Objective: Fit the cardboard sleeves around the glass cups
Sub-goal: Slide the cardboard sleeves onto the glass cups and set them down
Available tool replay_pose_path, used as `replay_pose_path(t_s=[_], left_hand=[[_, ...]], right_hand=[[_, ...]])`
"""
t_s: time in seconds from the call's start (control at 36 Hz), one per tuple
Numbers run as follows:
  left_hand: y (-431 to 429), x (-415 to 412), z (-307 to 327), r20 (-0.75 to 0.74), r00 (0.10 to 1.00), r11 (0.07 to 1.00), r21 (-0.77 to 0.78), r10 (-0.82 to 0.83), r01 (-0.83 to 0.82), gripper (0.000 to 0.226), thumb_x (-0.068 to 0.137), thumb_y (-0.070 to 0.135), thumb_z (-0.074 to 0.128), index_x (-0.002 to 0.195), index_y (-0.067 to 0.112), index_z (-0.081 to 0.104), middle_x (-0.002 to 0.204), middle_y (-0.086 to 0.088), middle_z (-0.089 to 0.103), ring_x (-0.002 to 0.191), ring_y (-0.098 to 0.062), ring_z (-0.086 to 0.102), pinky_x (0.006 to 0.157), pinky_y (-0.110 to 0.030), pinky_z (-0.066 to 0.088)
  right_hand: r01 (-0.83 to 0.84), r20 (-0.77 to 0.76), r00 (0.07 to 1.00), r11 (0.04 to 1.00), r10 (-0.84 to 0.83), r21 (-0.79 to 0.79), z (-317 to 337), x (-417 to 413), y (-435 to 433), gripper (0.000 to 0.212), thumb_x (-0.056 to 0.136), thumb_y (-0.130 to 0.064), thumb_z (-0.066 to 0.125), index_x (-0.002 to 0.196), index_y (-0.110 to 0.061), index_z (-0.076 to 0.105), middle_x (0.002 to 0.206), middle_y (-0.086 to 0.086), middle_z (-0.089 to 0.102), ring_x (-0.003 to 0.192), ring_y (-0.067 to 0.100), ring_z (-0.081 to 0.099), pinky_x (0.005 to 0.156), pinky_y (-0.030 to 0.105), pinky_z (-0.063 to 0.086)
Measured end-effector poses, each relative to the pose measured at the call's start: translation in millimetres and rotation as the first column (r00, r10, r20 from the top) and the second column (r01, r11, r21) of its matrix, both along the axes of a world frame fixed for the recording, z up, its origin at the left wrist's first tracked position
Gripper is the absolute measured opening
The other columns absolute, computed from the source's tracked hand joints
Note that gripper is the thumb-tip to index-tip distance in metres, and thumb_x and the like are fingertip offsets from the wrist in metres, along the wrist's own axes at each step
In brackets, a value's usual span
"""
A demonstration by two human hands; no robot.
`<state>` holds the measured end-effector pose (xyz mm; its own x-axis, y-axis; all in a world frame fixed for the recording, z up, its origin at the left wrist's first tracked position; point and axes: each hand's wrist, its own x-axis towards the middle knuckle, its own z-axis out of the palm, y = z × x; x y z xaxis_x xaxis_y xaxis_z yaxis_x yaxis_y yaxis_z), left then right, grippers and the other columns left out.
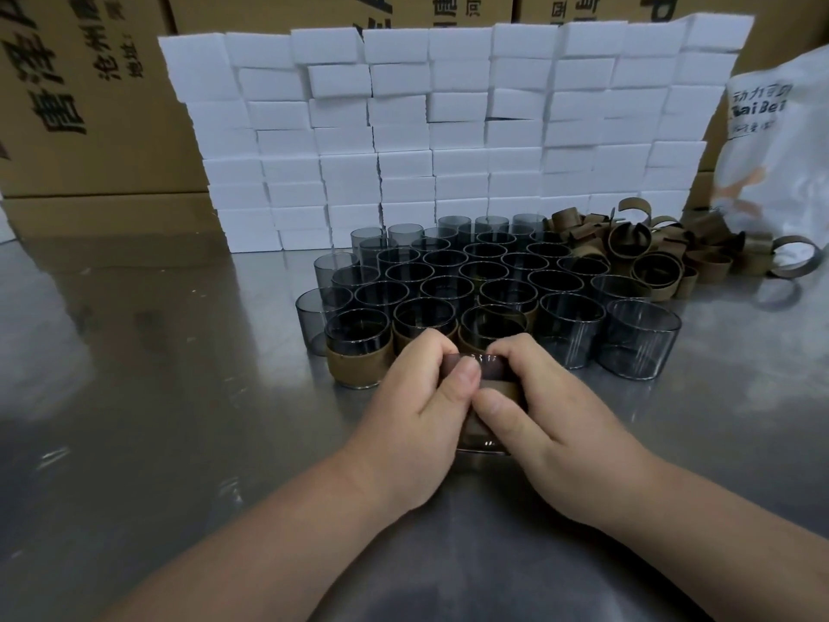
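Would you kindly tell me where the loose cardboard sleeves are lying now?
In the head view the loose sleeves lie heaped on the metal table at the right rear, beside the glass cups, before the white boxes, left of a white bag.

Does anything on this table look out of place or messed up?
One cardboard sleeve sits high and tilted at a front-row cup, not snug like the leftmost cup's sleeve. In the white box wall, one box sits crooked.

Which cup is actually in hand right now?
The glass cup nearest the camera, ahead of the cluster: left hand and right hand both grip it, thumbs on the cardboard sleeve around it. The other cups stand untouched.
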<state>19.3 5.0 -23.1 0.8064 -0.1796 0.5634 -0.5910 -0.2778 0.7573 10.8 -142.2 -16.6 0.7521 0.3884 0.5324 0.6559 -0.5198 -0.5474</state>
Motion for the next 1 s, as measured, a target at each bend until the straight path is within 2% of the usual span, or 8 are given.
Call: replay_pose_path(t_s=[0.06,0.25,0.44,0.83,0.92,1.0], left_hand=[[-0.5,-1.2,-0.4,0.033,0.999,0.999,0.033,0.011,-0.012,0.035,0.075,0.053,0.034,0.071,0.019,0.040,0.068,0.009,0.042,0.062,-0.004,0.038,0.061,-0.019,0.032],[0.3,-3.6,-1.9,0.084,0.996,0.998,0.064,-0.010,0.004,0.032,0.081,0.049,0.033,0.069,0.019,0.038,0.069,0.008,0.040,0.063,-0.004,0.038,0.062,-0.018,0.032],[1.2,-5.8,-2.5,0.105,0.994,0.997,0.074,-0.014,0.007,0.032,0.083,0.047,0.032,0.068,0.020,0.039,0.068,0.008,0.039,0.061,-0.004,0.039,0.060,-0.017,0.032],[0.8,-3.9,-5.6,0.127,0.992,0.997,0.081,-0.019,0.008,0.031,0.088,0.042,0.031,0.067,0.020,0.038,0.064,0.010,0.037,0.061,-0.002,0.037,0.060,-0.013,0.030],[0.4,-2.1,-7.4,0.111,0.994,0.999,0.050,-0.013,0.007,0.036,0.087,0.043,0.031,0.071,0.012,0.041,0.065,0.010,0.038,0.062,-0.002,0.038,0.061,-0.013,0.031],[-0.4,1.2,-8.4,0.097,0.995,1.000,0.021,-0.006,0.004,0.039,0.087,0.045,0.030,0.074,0.011,0.043,0.069,0.009,0.040,0.063,-0.003,0.038,0.062,-0.017,0.033]], right_hand=[[0.032,0.039,0.999,0.999,-0.031,-0.021,-1.5,-0.1,0.5,0.032,0.076,-0.070,0.030,0.085,-0.040,0.038,0.075,-0.017,0.047,0.074,0.000,0.050,0.061,0.015,0.038],[0.072,0.065,0.996,0.994,-0.067,-0.077,-3.5,-2.6,0.1,0.033,0.075,-0.067,0.027,0.080,-0.036,0.034,0.076,-0.017,0.044,0.080,-0.006,0.047,0.066,0.009,0.037],[0.101,0.092,0.992,0.989,-0.091,-0.108,-1.5,-5.1,2.0,0.060,0.075,-0.066,0.024,0.098,-0.017,0.049,0.087,-0.010,0.050,0.088,0.002,0.046,0.071,0.015,0.038],[0.122,0.061,0.992,0.979,-0.114,-0.161,0.7,-7.0,3.6,0.071,0.071,-0.067,0.017,0.103,-0.013,0.051,0.094,-0.004,0.051,0.084,0.007,0.048,0.074,0.022,0.038],[0.117,0.064,0.992,0.983,-0.109,-0.144,-0.2,-5.7,4.2,0.067,0.073,-0.066,0.019,0.101,-0.015,0.050,0.093,-0.004,0.051,0.085,0.006,0.047,0.073,0.021,0.039],[0.129,0.073,0.990,0.988,-0.123,-0.090,-3.2,-4.1,5.5,0.047,0.074,-0.064,0.021,0.088,-0.025,0.043,0.083,-0.012,0.046,0.088,0.001,0.044,0.071,0.012,0.037]])
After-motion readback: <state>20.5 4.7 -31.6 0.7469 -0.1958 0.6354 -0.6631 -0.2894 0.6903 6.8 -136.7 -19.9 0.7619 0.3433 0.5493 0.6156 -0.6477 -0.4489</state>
